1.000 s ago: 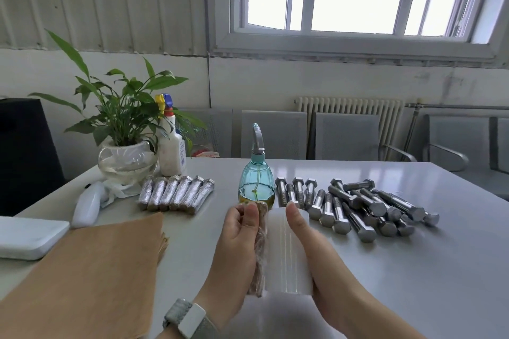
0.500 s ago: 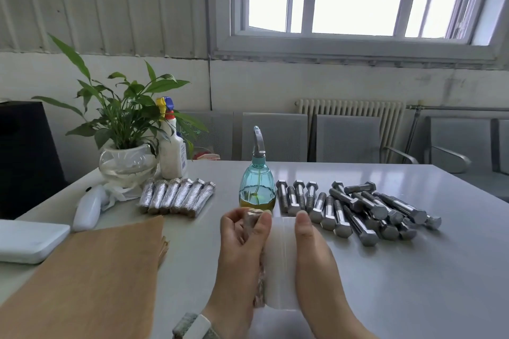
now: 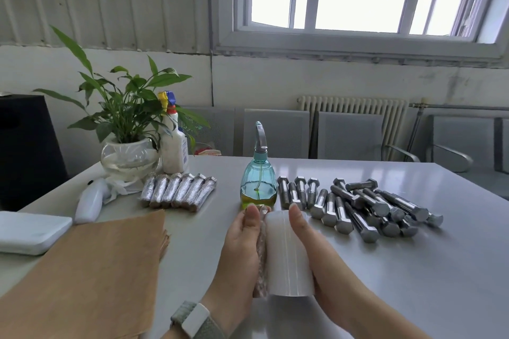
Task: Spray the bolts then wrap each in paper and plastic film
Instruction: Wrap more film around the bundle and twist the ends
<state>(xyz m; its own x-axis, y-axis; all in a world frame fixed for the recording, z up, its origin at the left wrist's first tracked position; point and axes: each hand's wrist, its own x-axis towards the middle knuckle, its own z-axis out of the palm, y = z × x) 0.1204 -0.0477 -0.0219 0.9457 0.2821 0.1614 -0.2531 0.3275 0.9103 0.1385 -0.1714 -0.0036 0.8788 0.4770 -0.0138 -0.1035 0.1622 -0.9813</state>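
- Rolling film roll (image 3: 287, 253) tight against wrapped bolt (image 3: 261, 256), mid-desk, just in front of spray bottle (image 3: 258, 181); a second ago a strip of film stretched open between the two, now closed to nothing.
- Left hand (image 3: 239, 245): fingers curled round the bolt, thumb laid along its top end, grasping it lengthwise.
- Right hand (image 3: 316, 253): thumb up over the roll's far end, palm cupped on its right side, grasping the roll; fingers underneath hidden.
- Bolt: brown paper visible under a glossy film skin, lying pointing away, touching the roll's left side.
- Reads as another turn of film taken up, so the film stage on this bolt looks under way or near done; whether the whole length is covered cannot be told, the left hand hides part.
- Likely next: tearing film free and pressing the tail down, a judgement only.
- Finished pile (image 3: 177, 192): six wrapped pieces in a row left of the bottle, near the plant (image 3: 124, 118).
- Bare bolts (image 3: 358, 203): many heaped right of the bottle, so most of the job remains.
- Paper stack (image 3: 91, 272): flat on the desk (image 3: 413, 270) at left, apart from both hands.
- Risk: film clinging back onto the roll, or loose ends slipping off the head.
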